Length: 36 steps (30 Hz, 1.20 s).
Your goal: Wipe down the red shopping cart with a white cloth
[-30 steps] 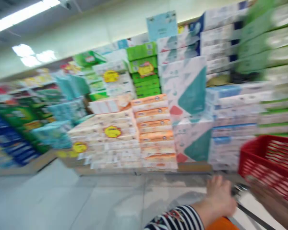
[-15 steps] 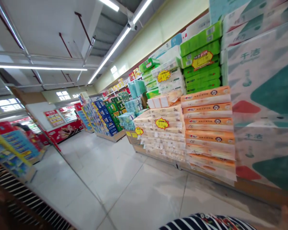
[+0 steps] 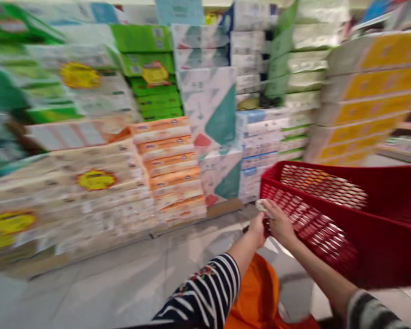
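Both my hands meet near the front corner of a red plastic shopping basket [image 3: 315, 196] with mesh sides. My left hand [image 3: 257, 232], below a navy-and-white striped sleeve, is closed; a dark piece shows beside it, too blurred to name. Just above and to the right, my right hand [image 3: 278, 222] is closed too, with a small whitish thing [image 3: 260, 205] at its fingertips. The two hands overlap or nearly touch, close against the basket's side. What lies inside their grip is hidden. Orange cloth [image 3: 256, 292] shows under my forearms.
Stacked tissue packs line the wall: beige packs [image 3: 65, 183] with yellow price signs, orange packs [image 3: 174, 169], green packs [image 3: 144, 41] and large white-and-teal packs [image 3: 208, 105]. Yellow-and-white packs [image 3: 376, 96] rise behind the basket. Grey floor tiles [image 3: 99, 283] run along the display's foot.
The view has swung right, away from the mirror and aisle, to face the tissue stacks. Both my forearms and the red basket have come into view.
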Tool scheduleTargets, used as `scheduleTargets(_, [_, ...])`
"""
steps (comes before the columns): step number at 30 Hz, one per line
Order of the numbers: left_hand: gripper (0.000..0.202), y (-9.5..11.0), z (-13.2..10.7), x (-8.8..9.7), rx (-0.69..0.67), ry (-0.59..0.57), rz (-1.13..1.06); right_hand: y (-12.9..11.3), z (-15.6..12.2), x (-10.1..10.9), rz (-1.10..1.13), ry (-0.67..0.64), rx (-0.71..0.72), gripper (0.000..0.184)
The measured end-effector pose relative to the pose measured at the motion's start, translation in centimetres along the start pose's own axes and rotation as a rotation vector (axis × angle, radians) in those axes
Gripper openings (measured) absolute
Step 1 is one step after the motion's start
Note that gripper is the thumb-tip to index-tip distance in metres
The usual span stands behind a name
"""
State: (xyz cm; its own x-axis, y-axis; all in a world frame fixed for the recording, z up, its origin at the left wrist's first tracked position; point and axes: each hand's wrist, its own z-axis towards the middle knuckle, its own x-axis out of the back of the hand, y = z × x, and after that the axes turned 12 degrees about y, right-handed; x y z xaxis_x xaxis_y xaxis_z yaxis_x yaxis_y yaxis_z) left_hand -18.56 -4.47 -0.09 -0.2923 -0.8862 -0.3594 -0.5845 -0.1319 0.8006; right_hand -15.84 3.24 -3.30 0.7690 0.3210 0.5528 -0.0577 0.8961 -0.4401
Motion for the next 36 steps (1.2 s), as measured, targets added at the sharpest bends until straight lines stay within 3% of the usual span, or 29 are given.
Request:
scheduleTargets(2, [0.03,-1.3,0.0,-1.9,0.025,-0.071,0.035,1.8,-2.0,3.9,-0.168,-0.012,-0.004,0.044])
scheduleTargets(5, [0.034,-2.4,-0.2,-3.1,-0.009,-0.135,0.276,3.1,-3.1,6.9,-0.28,-0.098,0.098,0.06])
scheduleTargets(8, [0.034,-2.2,0.2,-2.9,-0.073,-0.199,0.483,4.5,-1.8,9.2,-0.366,-0.139,0.216,0.052])
scheduleTargets(11, [0.04,-1.2,1.5,-1.9,-0.213,-0.208,0.629,5.7,1.3,11.0,-0.539,-0.038,0.284,0.044])
scheduleTargets(13, [0.052,-0.6,2.4,-1.1,-0.4,-0.173,0.874,6.2,3.2,11.2,-0.622,0.03,0.336,0.041])
scheduleTargets(15, [0.057,-0.3,2.9,-0.3,-0.67,-0.129,1.258,6.8,4.3,10.1,-0.658,0.031,0.398,0.038])
scheduleTargets(17, [0.058,-0.2,3.1,0.3,-0.909,-0.114,1.598,7.6,3.8,8.1,-0.675,-0.018,0.435,0.033])
scheduleTargets(19, [0.059,-0.4,2.9,0.5,-1.022,-0.147,1.743,8.5,2.0,5.9,-0.693,-0.094,0.432,0.028])
scheduleTargets(22, [0.062,-0.9,2.7,0.2,-1.105,-0.212,1.825,9.4,-1.7,3.7,-0.729,-0.188,0.386,0.021])
scheduleTargets(24, [0.064,-1.1,2.6,-0.2,-1.14,-0.244,1.856,9.2,-3.2,3.7,-0.732,-0.22,0.386,0.019])
scheduleTargets(27, [0.066,-1.5,2.7,-1.0,-1.168,-0.209,1.872,8.0,-2.8,6.2,-0.719,-0.174,0.409,0.024])
scheduleTargets(31, [0.068,-2.0,1.9,-2.0,-1.186,-0.131,1.846,7.2,-0.7,10.2,-0.753,0.005,0.356,0.036])
scheduleTargets(33, [0.068,-2.4,1.1,-2.3,-1.192,-0.162,1.839,7.6,-1.4,10.9,-0.774,-0.029,0.338,0.036])
scheduleTargets(36, [0.064,-3.1,-0.4,-2.5,-1.211,-0.225,1.841,8.7,-5.1,10.1,-0.792,-0.176,0.286,0.032])
